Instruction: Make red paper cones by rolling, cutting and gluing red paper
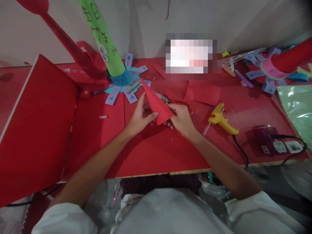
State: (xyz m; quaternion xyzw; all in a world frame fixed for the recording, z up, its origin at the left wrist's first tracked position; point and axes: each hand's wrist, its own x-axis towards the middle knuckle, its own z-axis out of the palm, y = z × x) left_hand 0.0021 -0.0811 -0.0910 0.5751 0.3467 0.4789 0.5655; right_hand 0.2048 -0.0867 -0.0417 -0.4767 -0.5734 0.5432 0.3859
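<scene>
A red paper cone [157, 104] is held between both hands above the red table [151, 152], its tip pointing up and left. My left hand [140, 114] grips the cone's left side, thumb pressed against its open end. My right hand [180, 117] pinches the cone's right edge with curled fingers. Scissors with orange-red handles [174, 101] lie on the table just behind my right hand, partly hidden by the cone.
A yellow glue gun [222, 119] lies right of my hands, its cord running to a purple power strip [274, 142]. A green tube [104, 39] on a blue star-strip base stands behind. A red board [36, 126] leans left. Red paper scraps and another red tube [291, 58] lie at the right.
</scene>
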